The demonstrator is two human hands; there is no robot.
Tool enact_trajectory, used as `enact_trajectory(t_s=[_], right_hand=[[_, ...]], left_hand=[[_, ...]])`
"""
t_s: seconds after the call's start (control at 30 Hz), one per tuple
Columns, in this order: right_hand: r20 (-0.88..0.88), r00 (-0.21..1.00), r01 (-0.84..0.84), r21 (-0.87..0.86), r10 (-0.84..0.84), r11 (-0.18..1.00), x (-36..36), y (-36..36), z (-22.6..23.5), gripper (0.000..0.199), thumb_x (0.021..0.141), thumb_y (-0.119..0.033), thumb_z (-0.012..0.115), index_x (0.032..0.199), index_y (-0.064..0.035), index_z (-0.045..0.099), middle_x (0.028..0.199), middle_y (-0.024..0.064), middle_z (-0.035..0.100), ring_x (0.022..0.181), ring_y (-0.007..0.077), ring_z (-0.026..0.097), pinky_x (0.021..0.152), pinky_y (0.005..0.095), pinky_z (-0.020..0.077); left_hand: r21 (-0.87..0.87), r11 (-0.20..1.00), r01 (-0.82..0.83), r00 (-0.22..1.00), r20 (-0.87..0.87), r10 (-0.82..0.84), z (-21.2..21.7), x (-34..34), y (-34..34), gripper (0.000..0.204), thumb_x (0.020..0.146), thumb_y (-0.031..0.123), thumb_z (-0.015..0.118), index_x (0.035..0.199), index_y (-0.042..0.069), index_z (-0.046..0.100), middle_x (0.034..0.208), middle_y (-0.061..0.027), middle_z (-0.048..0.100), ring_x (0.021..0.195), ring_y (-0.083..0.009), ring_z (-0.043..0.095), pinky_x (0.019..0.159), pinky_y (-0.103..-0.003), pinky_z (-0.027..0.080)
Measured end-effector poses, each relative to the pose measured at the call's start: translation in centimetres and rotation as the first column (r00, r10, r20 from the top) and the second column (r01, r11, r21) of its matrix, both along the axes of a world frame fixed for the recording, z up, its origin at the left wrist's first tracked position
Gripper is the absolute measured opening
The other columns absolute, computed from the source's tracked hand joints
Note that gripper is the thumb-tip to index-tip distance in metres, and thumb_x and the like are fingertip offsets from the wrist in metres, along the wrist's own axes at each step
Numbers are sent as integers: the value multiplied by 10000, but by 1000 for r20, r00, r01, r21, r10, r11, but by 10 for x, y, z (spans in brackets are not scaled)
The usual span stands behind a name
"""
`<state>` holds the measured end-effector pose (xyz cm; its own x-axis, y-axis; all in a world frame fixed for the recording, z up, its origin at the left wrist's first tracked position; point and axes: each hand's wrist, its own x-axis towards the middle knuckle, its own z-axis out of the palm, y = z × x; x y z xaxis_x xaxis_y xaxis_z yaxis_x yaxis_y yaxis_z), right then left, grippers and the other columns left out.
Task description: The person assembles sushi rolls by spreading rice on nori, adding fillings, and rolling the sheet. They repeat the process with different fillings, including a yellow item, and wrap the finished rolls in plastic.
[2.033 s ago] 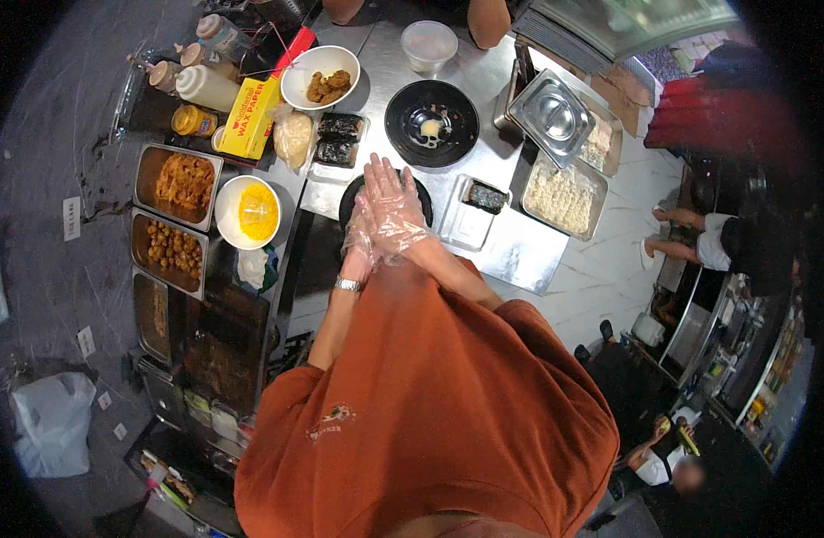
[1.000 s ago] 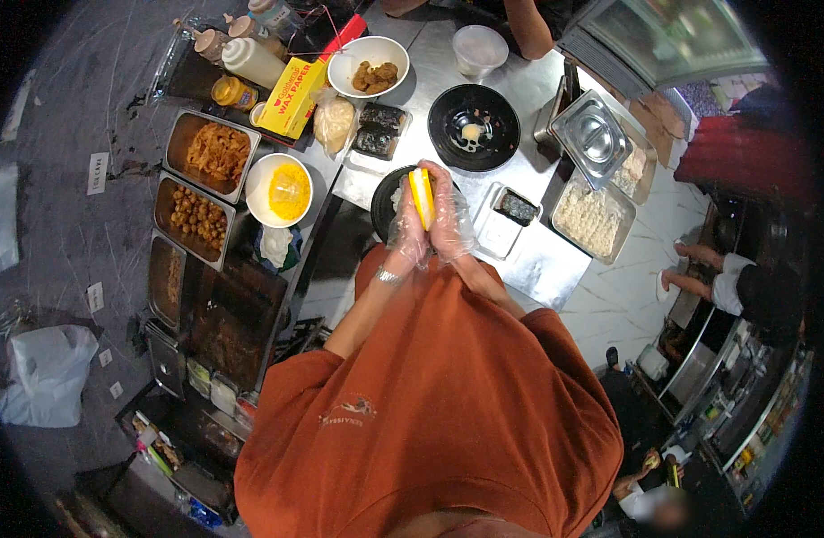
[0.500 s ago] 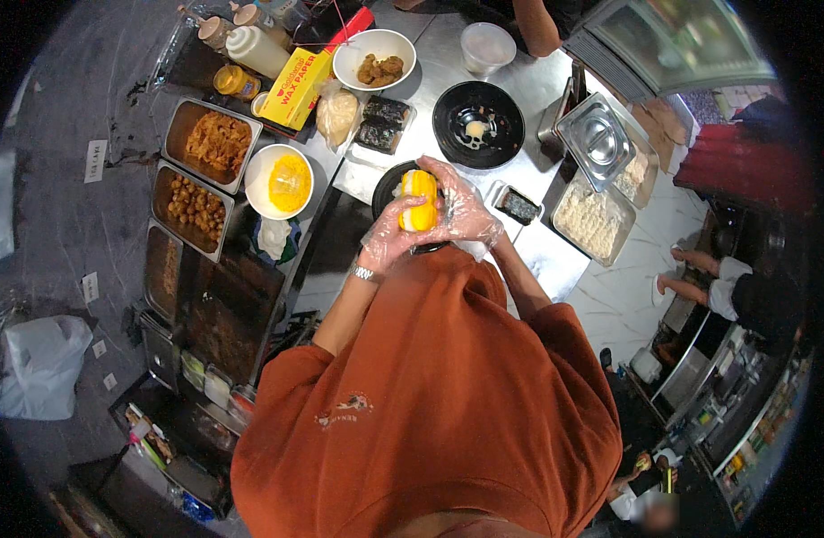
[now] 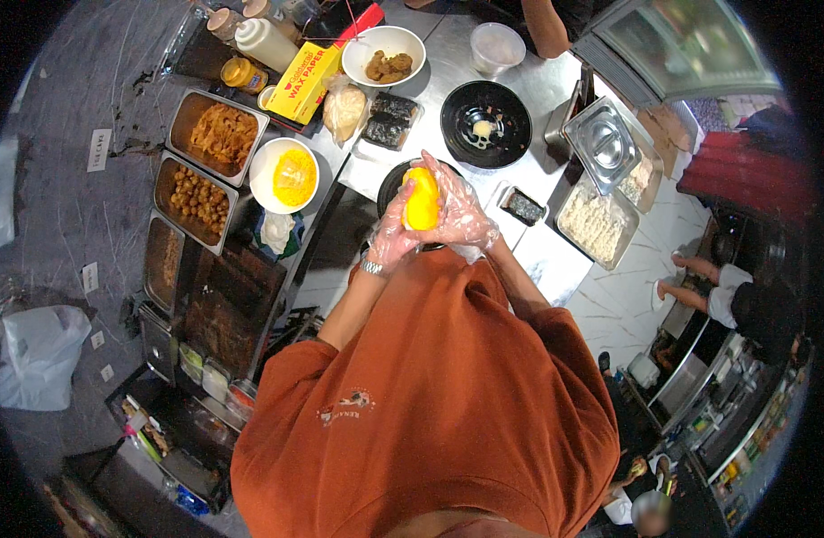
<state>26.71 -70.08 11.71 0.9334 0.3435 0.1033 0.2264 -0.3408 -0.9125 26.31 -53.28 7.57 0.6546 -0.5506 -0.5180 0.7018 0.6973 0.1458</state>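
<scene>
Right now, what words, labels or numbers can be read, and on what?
Yellow box: bold print, readable; wording not copied.
Rust-coloured shirt: print on the front, only partly readable.
White label, upper left: too blurred to be sure.
Yellow jar: too small.
Smaller white label below: too small.

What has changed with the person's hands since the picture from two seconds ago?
The left hand and right hand, then pressed together, have parted and now cup a yellow piece that was not visible. The farther black bowl and the single seaweed-wrapped piece at right stayed in place.
</scene>
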Motion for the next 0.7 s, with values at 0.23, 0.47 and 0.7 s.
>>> enact_trajectory(t_s=[0.23,0.47,0.7], right_hand=[[37,999,36,99,-40,994,2,1,-13,1209,628,-376,959,1557,20,293,1444,202,494,1295,312,538,1112,399,420],[-204,961,248,336,-187,909,-9,8,-30,1065,806,-315,831,1613,-43,193,1564,173,375,1339,308,508,1138,388,389],[-838,523,849,497,157,-176,-23,46,-42,843,1016,-700,315,1457,8,432,1445,168,514,1366,305,464,1187,463,337]], left_hand=[[44,999,-24,999,40,22,4,4,-6,517,999,442,634,1373,98,546,1226,-101,667,1084,-243,666,973,-408,555],[-162,986,50,981,194,-18,30,13,-7,550,981,320,685,1437,110,460,1107,-112,644,958,-242,664,872,-397,579],[447,811,-377,752,658,-13,38,14,-31,692,939,79,708,1484,201,299,1154,-91,575,1047,-201,598,933,-368,539]])
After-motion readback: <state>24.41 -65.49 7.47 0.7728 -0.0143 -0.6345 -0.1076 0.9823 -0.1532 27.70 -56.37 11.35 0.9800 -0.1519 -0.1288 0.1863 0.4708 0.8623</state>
